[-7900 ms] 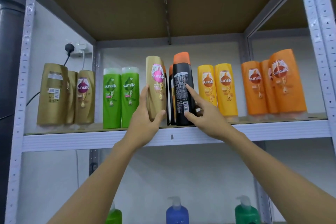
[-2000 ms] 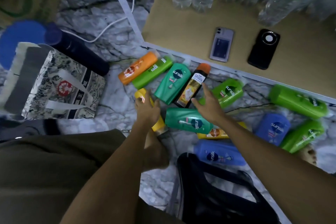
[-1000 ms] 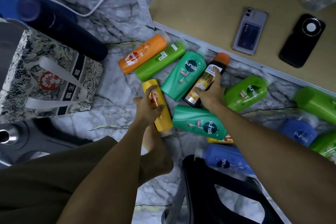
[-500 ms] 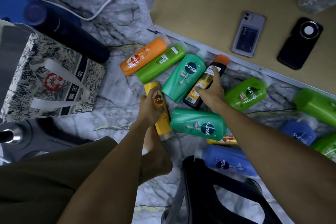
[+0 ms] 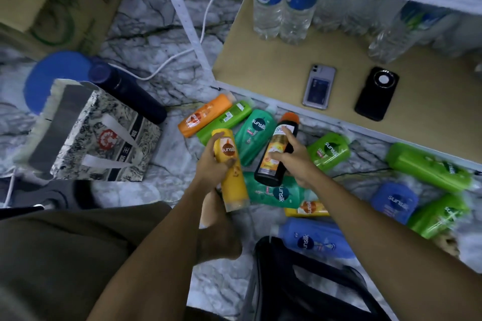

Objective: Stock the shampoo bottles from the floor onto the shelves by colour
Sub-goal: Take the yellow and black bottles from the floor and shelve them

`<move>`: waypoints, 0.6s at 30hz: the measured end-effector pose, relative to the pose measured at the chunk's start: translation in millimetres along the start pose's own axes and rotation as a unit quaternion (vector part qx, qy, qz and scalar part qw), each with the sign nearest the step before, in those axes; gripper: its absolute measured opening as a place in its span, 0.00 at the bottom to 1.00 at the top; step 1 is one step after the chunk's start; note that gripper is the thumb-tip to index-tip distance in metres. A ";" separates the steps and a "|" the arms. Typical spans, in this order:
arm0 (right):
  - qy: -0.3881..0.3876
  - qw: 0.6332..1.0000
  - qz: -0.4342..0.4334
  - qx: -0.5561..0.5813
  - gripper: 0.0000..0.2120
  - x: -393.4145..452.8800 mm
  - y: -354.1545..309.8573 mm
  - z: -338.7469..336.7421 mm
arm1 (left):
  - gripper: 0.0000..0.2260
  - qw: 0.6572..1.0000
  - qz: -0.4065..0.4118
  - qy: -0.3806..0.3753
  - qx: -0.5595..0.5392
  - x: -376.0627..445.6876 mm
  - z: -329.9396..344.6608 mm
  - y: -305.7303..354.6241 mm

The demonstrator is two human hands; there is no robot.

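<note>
Gripping yellow bottle [image 5: 230, 169] in left hand [image 5: 212, 168], fingers curling round middle, cap end pointing toward body. Gripping black bottle with orange cap [image 5: 276, 150] in right hand [image 5: 297, 161], fingers wrapping its side. Holding both above pile on marble floor [image 5: 167, 164]: orange bottle [image 5: 203, 114], teal bottle [image 5: 254, 137], blue bottle [image 5: 317, 240] lying among others. Lying on bottom shelf [image 5: 260, 65]: two phones [image 5: 319, 86].

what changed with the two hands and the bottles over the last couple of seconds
The left hand closed round the yellow bottle and the right hand round the black bottle with the orange cap; both bottles have been lifted off the floor and tilted upward. The green, teal, blue and orange bottles on the floor and the two phones on the low shelf stayed put.
</note>
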State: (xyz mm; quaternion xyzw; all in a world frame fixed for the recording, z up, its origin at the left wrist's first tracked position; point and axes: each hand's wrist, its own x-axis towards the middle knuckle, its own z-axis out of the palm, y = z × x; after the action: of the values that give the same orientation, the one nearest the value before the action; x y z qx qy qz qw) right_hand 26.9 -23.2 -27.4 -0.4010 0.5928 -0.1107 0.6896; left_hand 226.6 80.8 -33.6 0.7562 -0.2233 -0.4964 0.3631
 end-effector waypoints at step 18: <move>-0.045 0.974 -0.224 -0.007 0.35 -180.6 -97.9 -58.4 | 0.25 0.969 0.106 -0.030 -0.223 -121.6 51.8 167.0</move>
State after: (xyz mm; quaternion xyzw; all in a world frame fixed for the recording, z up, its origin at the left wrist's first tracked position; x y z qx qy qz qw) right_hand -43.7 1.6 172.7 -0.5330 0.4571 -0.2401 0.6703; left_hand 133.6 42.4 154.0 0.6132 -0.1963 -0.5146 0.5662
